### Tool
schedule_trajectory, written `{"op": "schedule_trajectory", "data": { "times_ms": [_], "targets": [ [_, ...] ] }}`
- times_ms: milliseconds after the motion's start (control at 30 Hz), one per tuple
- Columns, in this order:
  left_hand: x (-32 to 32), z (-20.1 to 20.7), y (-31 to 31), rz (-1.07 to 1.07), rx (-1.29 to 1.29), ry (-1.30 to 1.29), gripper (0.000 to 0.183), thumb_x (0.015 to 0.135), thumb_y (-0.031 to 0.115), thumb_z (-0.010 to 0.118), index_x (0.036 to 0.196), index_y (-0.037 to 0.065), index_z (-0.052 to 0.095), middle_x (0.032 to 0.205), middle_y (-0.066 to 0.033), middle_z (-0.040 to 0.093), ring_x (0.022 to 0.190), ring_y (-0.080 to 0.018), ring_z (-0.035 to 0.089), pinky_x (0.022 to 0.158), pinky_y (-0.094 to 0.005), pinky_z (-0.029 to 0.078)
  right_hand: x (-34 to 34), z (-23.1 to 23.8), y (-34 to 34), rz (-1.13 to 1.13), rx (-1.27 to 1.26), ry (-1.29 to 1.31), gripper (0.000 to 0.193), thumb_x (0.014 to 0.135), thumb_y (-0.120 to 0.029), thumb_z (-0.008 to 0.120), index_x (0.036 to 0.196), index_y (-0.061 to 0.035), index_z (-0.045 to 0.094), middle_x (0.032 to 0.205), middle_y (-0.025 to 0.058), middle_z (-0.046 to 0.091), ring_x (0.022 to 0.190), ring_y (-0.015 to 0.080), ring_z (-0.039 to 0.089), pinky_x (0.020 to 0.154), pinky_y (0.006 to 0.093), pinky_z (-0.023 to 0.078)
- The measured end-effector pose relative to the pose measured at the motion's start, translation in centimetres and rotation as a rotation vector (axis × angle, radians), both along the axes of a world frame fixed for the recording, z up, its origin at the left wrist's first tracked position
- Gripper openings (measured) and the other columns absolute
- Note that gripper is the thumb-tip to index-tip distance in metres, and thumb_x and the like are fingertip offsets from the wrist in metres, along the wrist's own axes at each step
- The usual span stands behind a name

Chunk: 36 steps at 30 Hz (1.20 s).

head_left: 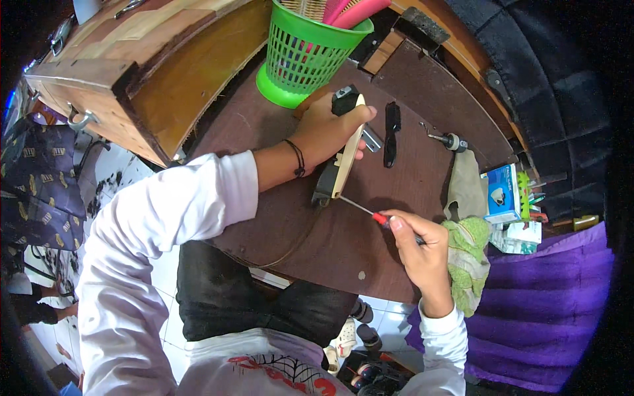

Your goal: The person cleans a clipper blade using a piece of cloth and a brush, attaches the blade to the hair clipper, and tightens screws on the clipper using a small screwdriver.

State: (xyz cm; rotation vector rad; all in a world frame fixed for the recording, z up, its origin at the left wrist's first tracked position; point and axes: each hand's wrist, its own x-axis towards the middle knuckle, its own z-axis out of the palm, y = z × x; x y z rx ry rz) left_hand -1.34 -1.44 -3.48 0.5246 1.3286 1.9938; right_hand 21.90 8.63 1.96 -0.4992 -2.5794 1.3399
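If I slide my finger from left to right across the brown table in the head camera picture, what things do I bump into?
Left hand holding the clipper → black comb piece → small screwdriver lying at the back → green cloth → blue-and-white box.

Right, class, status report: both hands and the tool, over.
Left hand grips cream-and-black hair clipper, tilted on brown table. Right hand holds red-handled screwdriver, tip at clipper's lower end. Nothing between them.
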Motion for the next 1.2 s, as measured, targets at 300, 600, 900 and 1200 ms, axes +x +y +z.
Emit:
{"op": "schedule_trajectory", "data": {
  "times_ms": [300, 600, 900, 1200],
  "targets": [
    [0.1, 0.1, 0.1, 0.018, -0.013, 0.009, 0.040, 0.093, 0.038, 0.073, 0.109, 0.005, 0.058, 0.090, -0.0062, 0.064, 0.074, -0.0151, 0.067, 0.062, -0.0312, 0.059, -0.5, -0.4, 0.4, 0.037, 0.012, 0.073, 0.021, 0.099, -0.011, 0.072, 0.114, 0.0028, 0.076, 0.090, 0.0066, 0.076, 0.082, 0.0076, 0.064, 0.074, 0.0245, 0.052],
    [0.0, 0.1, 0.1, 0.013, -0.039, 0.045, 0.043, 0.093, 0.041, 0.073, 0.110, 0.004, 0.058, 0.091, -0.0067, 0.065, 0.074, -0.0155, 0.067, 0.062, -0.0309, 0.059, -0.5, 0.8, 0.5, 0.179, 0.276, 0.150, 0.025, 0.089, -0.002, 0.077, 0.114, 0.0010, 0.077, 0.084, 0.0084, 0.071, 0.073, 0.0113, 0.064, 0.066, 0.0263, 0.049],
    [0.0, 0.0, 0.3, 0.037, -0.001, 0.009, 0.040, 0.091, 0.036, 0.075, 0.106, 0.002, 0.058, 0.084, -0.0070, 0.064, 0.067, -0.0168, 0.070, 0.057, -0.0326, 0.060, 0.1, -0.5, 0.0, 0.139, 0.189, 0.175, 0.030, 0.084, 0.003, 0.079, 0.114, -0.0001, 0.077, 0.079, 0.0071, 0.067, 0.067, 0.0130, 0.062, 0.059, 0.0273, 0.047],
    [0.1, -0.1, 0.5, 0.054, 0.000, 0.014, 0.038, 0.091, 0.035, 0.075, 0.103, 0.003, 0.059, 0.083, -0.0062, 0.064, 0.067, -0.0165, 0.069, 0.056, -0.0325, 0.060, 0.3, -1.6, -1.7, 0.172, 0.375, 0.396, 0.029, 0.085, 0.004, 0.079, 0.114, 0.0015, 0.076, 0.092, 0.0067, 0.063, 0.068, 0.0081, 0.055, 0.058, 0.0244, 0.044]
  ]
}}
